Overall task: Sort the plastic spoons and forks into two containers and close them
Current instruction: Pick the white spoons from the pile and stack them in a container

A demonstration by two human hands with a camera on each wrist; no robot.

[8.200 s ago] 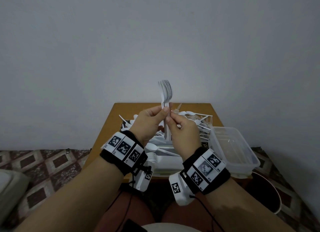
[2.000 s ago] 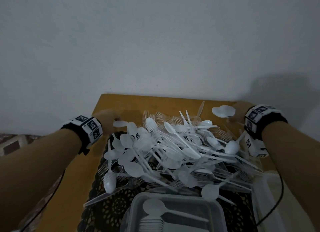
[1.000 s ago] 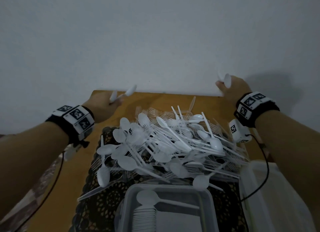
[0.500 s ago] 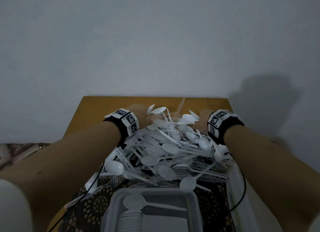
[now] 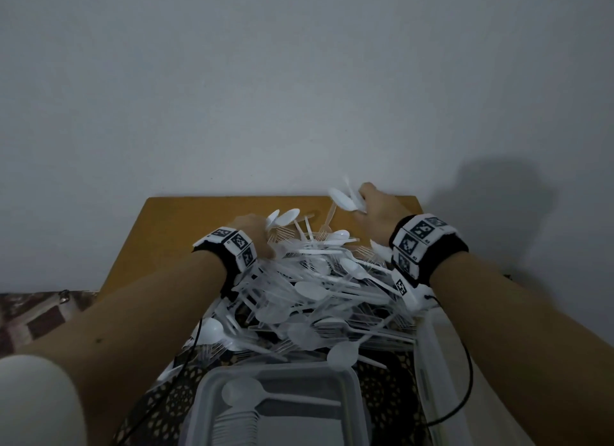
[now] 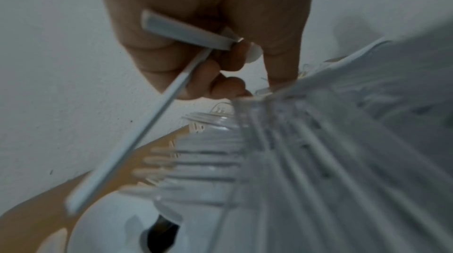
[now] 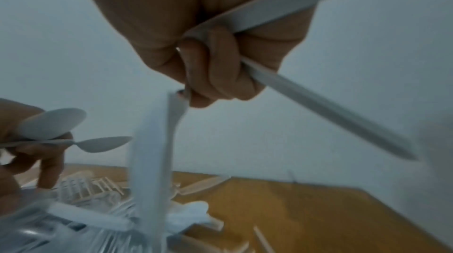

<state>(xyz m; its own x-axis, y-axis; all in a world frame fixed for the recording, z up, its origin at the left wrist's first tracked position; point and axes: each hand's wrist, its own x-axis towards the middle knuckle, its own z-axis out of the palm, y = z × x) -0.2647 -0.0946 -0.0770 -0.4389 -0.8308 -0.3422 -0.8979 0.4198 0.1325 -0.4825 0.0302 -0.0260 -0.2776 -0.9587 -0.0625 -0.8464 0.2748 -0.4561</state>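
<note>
A big heap of white spoons and clear forks [image 5: 319, 289] covers the middle of the wooden table [image 5: 166, 233]. My left hand [image 5: 255, 233] is at the heap's far left side, its fingers curled round two white spoons [image 5: 285, 217]; their handles [image 6: 137, 137] cross my palm in the left wrist view. My right hand [image 5: 372, 209] is raised at the far right, gripping several white spoons [image 5: 344, 198], whose handles [image 7: 318, 94] stick out of my fist [image 7: 210, 63]. A clear container [image 5: 206, 409] near me holds a stack of spoons [image 5: 239, 422].
A second clear container [image 5: 428, 362] stands at the right of the heap. A dark patterned mat [image 5: 172, 395] lies under the cutlery. A grey wall [image 5: 299, 96] rises right behind the table. A black cable [image 5: 465, 389] hangs from my right wrist.
Both hands swept in from the table's far corners toward the heap, each carrying spoons. In the last half second my right hand lifted up and back with its spoons.
</note>
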